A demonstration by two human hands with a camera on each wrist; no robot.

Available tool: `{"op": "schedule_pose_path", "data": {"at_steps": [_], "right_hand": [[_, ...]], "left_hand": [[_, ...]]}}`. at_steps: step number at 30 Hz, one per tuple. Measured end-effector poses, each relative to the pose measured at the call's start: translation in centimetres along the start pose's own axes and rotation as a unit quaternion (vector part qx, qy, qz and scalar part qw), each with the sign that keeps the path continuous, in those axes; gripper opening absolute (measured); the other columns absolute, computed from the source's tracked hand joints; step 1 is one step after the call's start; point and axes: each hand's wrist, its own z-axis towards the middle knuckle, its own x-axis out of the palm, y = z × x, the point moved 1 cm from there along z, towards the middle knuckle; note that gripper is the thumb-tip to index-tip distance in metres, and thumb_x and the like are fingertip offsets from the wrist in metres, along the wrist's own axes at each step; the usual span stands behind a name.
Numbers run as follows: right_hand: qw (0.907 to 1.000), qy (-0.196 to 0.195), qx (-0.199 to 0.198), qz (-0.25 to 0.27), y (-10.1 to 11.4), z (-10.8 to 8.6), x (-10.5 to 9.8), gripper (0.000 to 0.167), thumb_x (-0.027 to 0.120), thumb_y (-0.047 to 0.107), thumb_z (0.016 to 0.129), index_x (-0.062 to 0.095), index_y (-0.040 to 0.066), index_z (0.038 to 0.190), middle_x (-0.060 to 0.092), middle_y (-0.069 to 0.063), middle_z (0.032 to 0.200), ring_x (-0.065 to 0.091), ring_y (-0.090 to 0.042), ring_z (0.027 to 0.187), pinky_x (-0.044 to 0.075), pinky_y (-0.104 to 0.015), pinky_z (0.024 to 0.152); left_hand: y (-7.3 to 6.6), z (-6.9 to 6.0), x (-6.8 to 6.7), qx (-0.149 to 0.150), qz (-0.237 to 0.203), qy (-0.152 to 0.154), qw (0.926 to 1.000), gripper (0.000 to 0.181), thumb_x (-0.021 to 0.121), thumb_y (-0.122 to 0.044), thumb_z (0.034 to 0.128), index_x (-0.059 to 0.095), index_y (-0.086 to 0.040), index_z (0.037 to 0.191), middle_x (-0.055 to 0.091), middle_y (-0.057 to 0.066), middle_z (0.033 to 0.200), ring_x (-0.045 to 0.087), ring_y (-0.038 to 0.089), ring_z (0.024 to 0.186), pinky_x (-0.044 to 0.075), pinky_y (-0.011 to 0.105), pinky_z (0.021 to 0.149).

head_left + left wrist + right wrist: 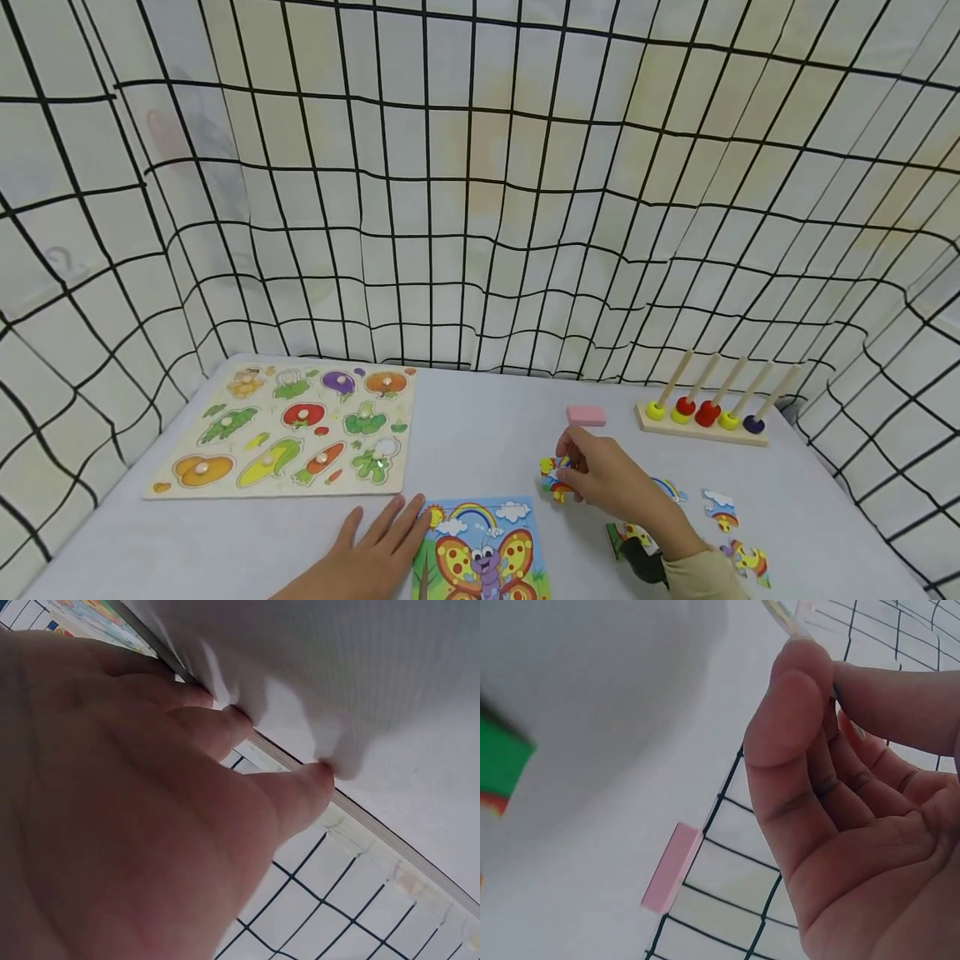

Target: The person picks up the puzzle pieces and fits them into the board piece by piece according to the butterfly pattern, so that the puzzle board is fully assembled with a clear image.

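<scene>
My right hand [600, 475] pinches a colourful jigsaw puzzle piece [553, 478] between thumb and fingers, just above the table. In the right wrist view only the thin edge of that piece [786, 618] shows past the fingertips. A butterfly picture board [483, 546] with a rainbow and sun lies at the front, cut off by the lower frame edge. My left hand [382, 542] rests flat beside it, fingers spread, fingertips at its left edge. Loose puzzle pieces [722, 510] lie right of my right hand, some partly hidden by the forearm.
A wooden vegetable peg puzzle [273, 433] lies at the left back. A pink block [586, 416] sits beyond my right hand. At the back right stands a wooden rack [701, 429] of pegs with coloured beads. Black netting [480, 179] over white cloth surrounds the table.
</scene>
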Motion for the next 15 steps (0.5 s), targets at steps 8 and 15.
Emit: {"op": "schedule_pose_path", "data": {"at_steps": [8, 15], "right_hand": [[0.9983, 0.025, -0.005, 0.052, 1.5, 0.7, 0.9, 0.011, 0.068, 0.002, 0.104, 0.059, 0.004, 0.11, 0.066, -0.001, 0.081, 0.063, -0.016, 0.064, 0.055, -0.029, 0.055], [0.9963, 0.042, -0.024, 0.071, 2.5, 1.6, 2.0, 0.009, 0.067, 0.002, 0.104, 0.06, 0.004, 0.109, 0.068, -0.002, 0.081, 0.065, -0.015, 0.063, 0.058, -0.032, 0.056]], "left_hand": [[-0.3, -0.6, -0.6, 0.015, 0.04, -0.015, 0.999, 0.125, 0.056, -0.092, 0.0843, 0.035, 0.001, 0.164, 0.031, 0.017, 0.173, 0.03, 0.04, 0.157, 0.03, 0.076, 0.113], [-0.6, -0.4, -1.5, 0.001, 0.019, -0.008, 0.9998, 0.131, 0.065, -0.09, 0.0785, 0.032, 0.002, 0.165, 0.028, 0.017, 0.174, 0.027, 0.04, 0.158, 0.024, 0.076, 0.116]]}}
